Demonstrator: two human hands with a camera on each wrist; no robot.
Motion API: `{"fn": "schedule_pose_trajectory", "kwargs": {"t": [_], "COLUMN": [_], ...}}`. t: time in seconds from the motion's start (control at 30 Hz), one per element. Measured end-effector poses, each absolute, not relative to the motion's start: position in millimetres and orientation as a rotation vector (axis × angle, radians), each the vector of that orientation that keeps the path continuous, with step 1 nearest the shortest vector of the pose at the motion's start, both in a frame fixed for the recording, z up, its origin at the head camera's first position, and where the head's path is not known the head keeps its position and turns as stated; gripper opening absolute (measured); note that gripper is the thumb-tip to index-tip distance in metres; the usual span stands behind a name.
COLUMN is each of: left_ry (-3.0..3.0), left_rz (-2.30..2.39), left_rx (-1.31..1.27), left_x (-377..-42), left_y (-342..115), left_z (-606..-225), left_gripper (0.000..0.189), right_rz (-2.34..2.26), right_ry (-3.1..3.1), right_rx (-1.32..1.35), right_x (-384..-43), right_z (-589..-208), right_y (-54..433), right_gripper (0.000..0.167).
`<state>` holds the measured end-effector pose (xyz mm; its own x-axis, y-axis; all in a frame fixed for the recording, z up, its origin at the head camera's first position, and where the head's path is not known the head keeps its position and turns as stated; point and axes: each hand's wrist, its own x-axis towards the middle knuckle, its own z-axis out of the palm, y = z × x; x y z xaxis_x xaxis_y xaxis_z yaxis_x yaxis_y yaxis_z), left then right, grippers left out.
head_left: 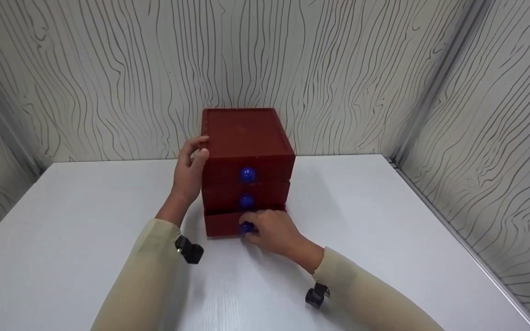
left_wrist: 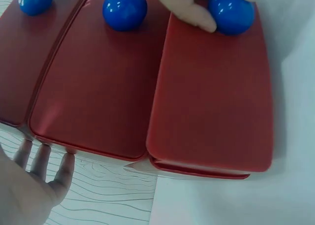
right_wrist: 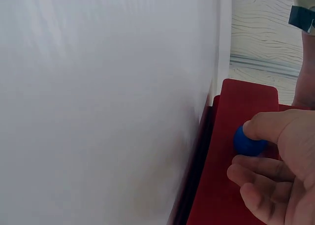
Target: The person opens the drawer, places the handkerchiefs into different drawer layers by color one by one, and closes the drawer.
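A dark red cabinet (head_left: 242, 133) of three stacked drawers stands on the white table, each drawer with a round blue knob on its front. My left hand (head_left: 189, 174) rests against the cabinet's left side, its fingertips near the top edge. In the left wrist view its fingers (left_wrist: 63, 178) reach along that side. The bottom drawer (head_left: 221, 225) juts slightly forward of the two above it. My right hand (head_left: 276, 232) pinches its knob (right_wrist: 248, 142) between thumb and fingers. The upper knob (head_left: 247, 174) and middle knob (head_left: 246, 201) are untouched. The drawer's inside is hidden.
The white table (head_left: 108, 207) extends to both sides and in front of the cabinet. Behind it rises a wood-grain patterned wall (head_left: 131, 69). Another patterned panel (head_left: 499, 138) bounds the table on the right.
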<state>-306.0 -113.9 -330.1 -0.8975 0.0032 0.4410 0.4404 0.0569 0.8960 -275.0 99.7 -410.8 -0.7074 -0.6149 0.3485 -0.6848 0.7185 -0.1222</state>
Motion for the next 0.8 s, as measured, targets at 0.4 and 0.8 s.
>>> {"fn": "schedule_pose_trajectory", "kwargs": {"t": [0.4, 0.8], "left_ry": [-2.026, -2.035], "left_rz": [-1.922, -1.886], "left_rx": [-0.413, -0.342], "left_x": [-310, -332], "left_y": [-116, -119], "left_z": [-333, -353], "left_gripper": [0.045, 0.042], "right_rz": [0.332, 0.278], "right_ry": [-2.682, -2.651], "right_rx": [0.966, 0.959], "right_x": [-292, -301], "right_z": [-416, -428], "right_y": [91, 90], "right_gripper": [0.021, 0.021]}}
